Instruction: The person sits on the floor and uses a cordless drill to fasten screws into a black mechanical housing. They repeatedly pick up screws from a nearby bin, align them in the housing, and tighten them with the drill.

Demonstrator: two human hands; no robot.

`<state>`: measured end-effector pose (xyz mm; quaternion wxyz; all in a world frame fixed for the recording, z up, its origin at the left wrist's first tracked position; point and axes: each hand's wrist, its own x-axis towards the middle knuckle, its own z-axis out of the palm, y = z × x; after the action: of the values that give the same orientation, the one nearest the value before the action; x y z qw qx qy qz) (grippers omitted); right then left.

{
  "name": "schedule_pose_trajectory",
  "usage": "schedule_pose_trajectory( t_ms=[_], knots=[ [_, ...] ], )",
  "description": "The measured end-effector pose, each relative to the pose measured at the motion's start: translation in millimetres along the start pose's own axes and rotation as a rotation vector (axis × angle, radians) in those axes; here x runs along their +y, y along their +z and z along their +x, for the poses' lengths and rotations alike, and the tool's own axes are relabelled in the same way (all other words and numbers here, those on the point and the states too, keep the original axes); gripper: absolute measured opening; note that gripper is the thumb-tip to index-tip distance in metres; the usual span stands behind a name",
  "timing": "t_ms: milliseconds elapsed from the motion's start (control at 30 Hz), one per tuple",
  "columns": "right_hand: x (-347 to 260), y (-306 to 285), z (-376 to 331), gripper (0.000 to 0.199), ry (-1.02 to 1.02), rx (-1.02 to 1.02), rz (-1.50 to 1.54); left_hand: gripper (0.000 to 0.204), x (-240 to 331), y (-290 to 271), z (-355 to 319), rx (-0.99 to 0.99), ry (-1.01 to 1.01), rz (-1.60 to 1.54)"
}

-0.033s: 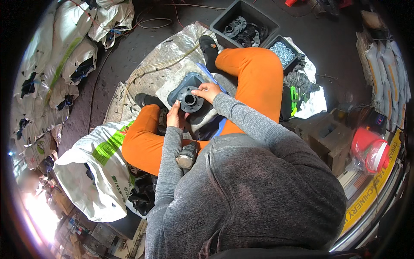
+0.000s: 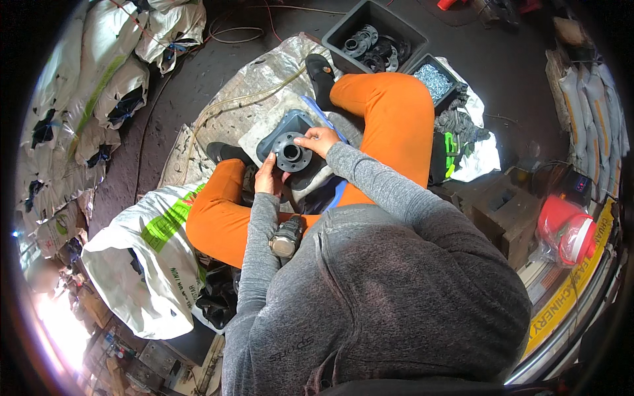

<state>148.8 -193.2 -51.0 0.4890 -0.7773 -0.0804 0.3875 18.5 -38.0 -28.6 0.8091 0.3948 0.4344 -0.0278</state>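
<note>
I sit on the floor in orange trousers and grey sleeves. A dark round flange (image 2: 290, 153) with a ring of bolt holes rests above a grey-blue plastic tray (image 2: 285, 122) between my knees. My left hand (image 2: 267, 177) grips the flange's lower left rim. My right hand (image 2: 319, 140) pinches its upper right rim with the fingertips. A stubby metal cylinder-shaped part (image 2: 286, 239) lies in my lap by my left forearm.
A dark bin of similar flanges (image 2: 373, 39) and a smaller bin of bolts (image 2: 434, 78) stand beyond my right knee. Grey-green gloves (image 2: 456, 132) lie beside it. White sacks (image 2: 142, 264) crowd the left; a red container (image 2: 561, 228) sits at right. A silver sheet (image 2: 264, 79) covers the floor.
</note>
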Motion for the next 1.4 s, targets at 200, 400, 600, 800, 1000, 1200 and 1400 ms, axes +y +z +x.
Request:
schedule_pose_trajectory(
  t_ms=[200, 400, 600, 800, 1000, 1200, 1400],
  knots=[
    [1, -1, 3, 0.046, -0.012, 0.050, 0.053, 0.042, -4, -2, 9, 0.052, -0.014, 0.025],
    [5, 2, 3, 0.038, -0.055, 0.108, 0.044, 0.041, -9, -4, 17, 0.140, 0.039, 0.100],
    [5, 1, 3, 0.045, 0.005, 0.036, 0.043, 0.056, 42, -25, -43, 0.097, 0.173, 0.470],
    [3, 5, 0, 0.042, -0.004, 0.069, 0.046, 0.052, 52, -43, -218, -0.287, 0.043, 1.201],
    [6, 10, -1, 0.038, -0.073, 0.146, 0.015, 0.048, -1, -16, -203, 0.235, 0.251, 1.255],
    [6, 10, -5, 0.042, -0.056, 0.148, -0.022, 0.034, 56, 5, -199, 0.167, 0.416, 0.783],
    [1, 6, -2, 0.047, -0.011, 0.070, -0.081, 0.030, 103, 43, -168, 0.229, 0.341, 0.832]
  ],
)
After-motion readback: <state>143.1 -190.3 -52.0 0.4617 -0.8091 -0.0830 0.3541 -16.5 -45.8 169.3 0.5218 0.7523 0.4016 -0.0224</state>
